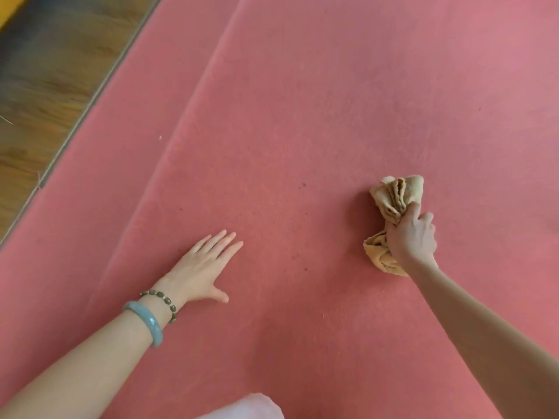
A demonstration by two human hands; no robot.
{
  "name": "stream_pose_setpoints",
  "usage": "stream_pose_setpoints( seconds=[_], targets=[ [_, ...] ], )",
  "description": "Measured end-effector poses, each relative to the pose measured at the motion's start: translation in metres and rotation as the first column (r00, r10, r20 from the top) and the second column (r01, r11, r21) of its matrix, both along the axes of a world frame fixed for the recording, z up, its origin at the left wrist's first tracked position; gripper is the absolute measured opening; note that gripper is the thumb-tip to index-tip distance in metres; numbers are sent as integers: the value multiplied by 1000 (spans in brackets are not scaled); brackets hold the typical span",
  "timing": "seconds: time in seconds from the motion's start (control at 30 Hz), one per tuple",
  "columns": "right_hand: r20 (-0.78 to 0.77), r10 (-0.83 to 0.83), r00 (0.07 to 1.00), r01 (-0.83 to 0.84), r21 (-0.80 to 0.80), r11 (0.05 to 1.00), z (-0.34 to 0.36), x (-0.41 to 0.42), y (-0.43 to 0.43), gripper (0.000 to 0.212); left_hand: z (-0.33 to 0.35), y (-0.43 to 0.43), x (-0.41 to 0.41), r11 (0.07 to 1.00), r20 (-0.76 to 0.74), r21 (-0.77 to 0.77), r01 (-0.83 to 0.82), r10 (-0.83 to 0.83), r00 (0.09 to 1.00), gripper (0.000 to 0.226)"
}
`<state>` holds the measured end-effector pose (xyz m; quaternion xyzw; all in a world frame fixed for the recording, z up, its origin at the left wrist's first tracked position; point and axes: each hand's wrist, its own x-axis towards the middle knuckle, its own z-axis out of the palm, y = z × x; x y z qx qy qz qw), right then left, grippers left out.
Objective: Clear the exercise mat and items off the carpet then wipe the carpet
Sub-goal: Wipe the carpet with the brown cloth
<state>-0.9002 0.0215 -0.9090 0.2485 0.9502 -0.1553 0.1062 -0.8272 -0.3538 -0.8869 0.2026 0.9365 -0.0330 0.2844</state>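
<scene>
Nearest, a blue-green bangle (145,320) and a beaded bracelet (165,300) are circling the left wrist. The left hand (202,267) is lying flat on the pink carpet (302,101), fingers straight, holding nothing. Well apart to its right, the right hand (413,237) is gripping a crumpled tan cloth (393,195), which is bunching out beyond its curled fingers onto the carpet. Wooden floor (45,86) is showing far left.

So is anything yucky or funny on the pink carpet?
Yes: small dark specks dot the pink carpet between the flat left hand and the right hand gripping the tan cloth. A long ridge also runs diagonally across it.
</scene>
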Motion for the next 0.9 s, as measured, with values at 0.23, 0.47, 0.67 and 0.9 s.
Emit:
stream_pose_setpoints(
  seconds=[0.23, 0.47, 0.67, 0.9],
  targets=[
    [55, -13, 998, 12, 16, 1000, -3, -1, -4, 51, 45, 26, -50, 976, -78, 84, -201, 207, 975, 106],
    [80, -133, 988, 137, -55, 989, -7, -4, -6, 48, 47, 63, -117, 998, -149, 4, 69, -67, 986, 104],
    [15, -362, 932, 353, -265, 897, -2, -15, -4, 49, 50, 72, -204, 976, -165, -41, 214, -218, 962, 108],
    [-53, -263, 963, 237, -297, 925, 2, -105, -104, 47, 10, 51, -257, 997, -33, -58, 50, -52, 998, 123]
  ],
)
